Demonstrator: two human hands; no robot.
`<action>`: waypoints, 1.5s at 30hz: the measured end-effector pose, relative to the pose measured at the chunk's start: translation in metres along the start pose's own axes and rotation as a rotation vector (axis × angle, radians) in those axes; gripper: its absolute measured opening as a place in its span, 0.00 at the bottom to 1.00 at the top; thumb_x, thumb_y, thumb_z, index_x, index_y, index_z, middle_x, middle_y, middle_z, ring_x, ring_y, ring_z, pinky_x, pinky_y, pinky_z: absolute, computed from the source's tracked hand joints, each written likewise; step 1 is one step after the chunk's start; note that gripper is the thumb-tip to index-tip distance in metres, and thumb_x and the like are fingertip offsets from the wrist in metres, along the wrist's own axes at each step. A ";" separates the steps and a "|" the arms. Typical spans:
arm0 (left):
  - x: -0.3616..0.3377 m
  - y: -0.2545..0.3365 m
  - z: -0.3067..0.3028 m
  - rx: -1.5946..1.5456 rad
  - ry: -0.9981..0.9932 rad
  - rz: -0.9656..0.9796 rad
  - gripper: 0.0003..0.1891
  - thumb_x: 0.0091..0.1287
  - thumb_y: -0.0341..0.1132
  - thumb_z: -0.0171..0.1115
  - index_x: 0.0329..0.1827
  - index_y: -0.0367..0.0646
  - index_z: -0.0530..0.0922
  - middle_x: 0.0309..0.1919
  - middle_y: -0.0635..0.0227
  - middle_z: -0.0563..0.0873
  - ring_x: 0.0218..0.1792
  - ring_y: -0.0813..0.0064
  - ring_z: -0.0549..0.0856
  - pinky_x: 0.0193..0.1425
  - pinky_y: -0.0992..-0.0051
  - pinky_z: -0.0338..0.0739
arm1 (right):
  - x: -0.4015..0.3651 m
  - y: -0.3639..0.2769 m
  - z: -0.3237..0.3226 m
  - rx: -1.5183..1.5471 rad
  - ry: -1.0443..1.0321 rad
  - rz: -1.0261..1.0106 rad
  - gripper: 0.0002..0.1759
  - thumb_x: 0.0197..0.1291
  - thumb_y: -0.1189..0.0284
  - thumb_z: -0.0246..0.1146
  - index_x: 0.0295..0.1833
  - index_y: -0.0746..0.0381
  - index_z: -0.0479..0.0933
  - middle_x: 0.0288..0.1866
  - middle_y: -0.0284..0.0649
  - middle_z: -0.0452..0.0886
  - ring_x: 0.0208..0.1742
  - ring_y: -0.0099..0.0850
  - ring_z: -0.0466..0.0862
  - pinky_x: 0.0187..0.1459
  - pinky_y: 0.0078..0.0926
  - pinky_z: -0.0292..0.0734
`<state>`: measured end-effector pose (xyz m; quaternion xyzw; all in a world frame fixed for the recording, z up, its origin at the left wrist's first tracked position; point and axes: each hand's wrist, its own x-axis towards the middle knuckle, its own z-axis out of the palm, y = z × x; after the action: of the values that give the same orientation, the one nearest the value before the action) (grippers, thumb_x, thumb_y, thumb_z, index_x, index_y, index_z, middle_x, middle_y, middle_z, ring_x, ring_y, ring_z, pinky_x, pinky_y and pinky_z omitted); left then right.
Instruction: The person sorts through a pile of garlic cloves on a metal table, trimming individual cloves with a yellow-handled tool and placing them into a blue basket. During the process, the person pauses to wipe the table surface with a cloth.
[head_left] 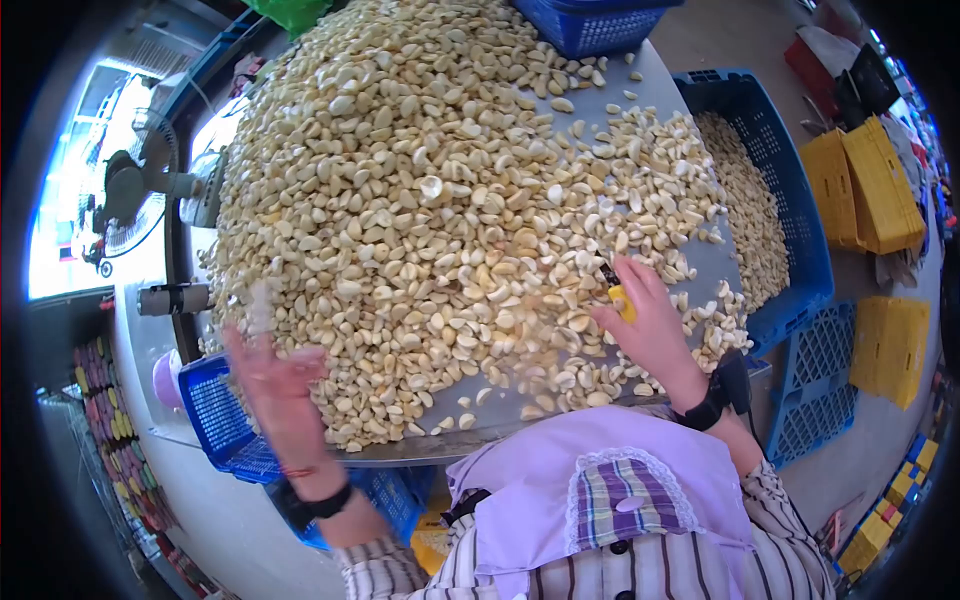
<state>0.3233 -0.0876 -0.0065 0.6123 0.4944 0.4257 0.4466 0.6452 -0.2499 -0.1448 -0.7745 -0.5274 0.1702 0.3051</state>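
Note:
A broad heap of pale, curved kernels that look like cashew nuts [400, 200] covers most of the metal table [590, 105]. My right hand [655, 325] is closed around a small yellow-handled cutter [622, 300], its dark end pointing at the heap. Over the heap's left edge, my left hand [280, 385] is blurred by motion, with thumb and fingers spread apart. A faint pale smear shows by its fingertips, too blurred to make out. Just below that hand stands a blue basket [212, 405] at the table's near left corner.
A large blue crate [810, 235] of kernels stands against the table's right side. Another blue basket [590, 28] sits at the far edge. To the left is a fan [130, 185]. Yellow crates [885, 185] are on the floor at right.

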 end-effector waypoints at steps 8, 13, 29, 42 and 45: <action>-0.043 -0.013 0.139 -0.925 -0.506 -0.232 0.52 0.58 0.74 0.47 0.77 0.55 0.38 0.72 0.42 0.53 0.27 0.72 0.85 0.24 0.79 0.82 | 0.024 -0.091 -0.026 0.510 0.086 -0.266 0.19 0.52 0.75 0.68 0.52 0.60 0.77 0.41 0.40 0.80 0.36 0.37 0.82 0.37 0.29 0.77; -0.057 -0.003 0.138 -0.646 -0.606 -0.290 0.60 0.54 0.74 0.52 0.74 0.57 0.21 0.73 0.43 0.50 0.28 0.77 0.83 0.30 0.79 0.81 | 0.030 -0.107 -0.014 0.545 0.191 -0.359 0.20 0.50 0.80 0.68 0.51 0.58 0.78 0.39 0.40 0.80 0.34 0.38 0.81 0.34 0.30 0.78; -0.068 -0.020 0.141 -0.478 -0.645 -0.008 0.54 0.66 0.47 0.60 0.73 0.42 0.21 0.71 0.44 0.58 0.37 0.80 0.82 0.40 0.80 0.77 | 0.029 -0.110 -0.015 0.530 0.178 -0.340 0.21 0.51 0.85 0.64 0.53 0.62 0.75 0.40 0.43 0.79 0.34 0.34 0.82 0.31 0.24 0.78; -0.062 0.017 0.106 -0.872 -0.363 -0.268 0.33 0.71 0.27 0.42 0.77 0.52 0.40 0.55 0.46 0.79 0.17 0.84 0.74 0.19 0.86 0.72 | 0.003 -0.120 -0.022 1.191 -0.032 0.147 0.18 0.63 0.80 0.58 0.58 0.63 0.68 0.43 0.37 0.78 0.32 0.19 0.77 0.32 0.15 0.73; -0.087 0.037 0.094 -0.919 -0.392 -0.309 0.33 0.72 0.27 0.43 0.77 0.52 0.41 0.49 0.52 0.82 0.17 0.83 0.75 0.20 0.84 0.73 | -0.006 -0.130 -0.043 1.246 -0.263 0.255 0.20 0.61 0.81 0.60 0.59 0.63 0.69 0.40 0.36 0.78 0.31 0.21 0.78 0.29 0.16 0.73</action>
<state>0.4089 -0.1897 0.0003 0.3413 0.2483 0.4054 0.8108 0.5751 -0.2345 -0.0281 -0.4814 -0.2669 0.5726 0.6076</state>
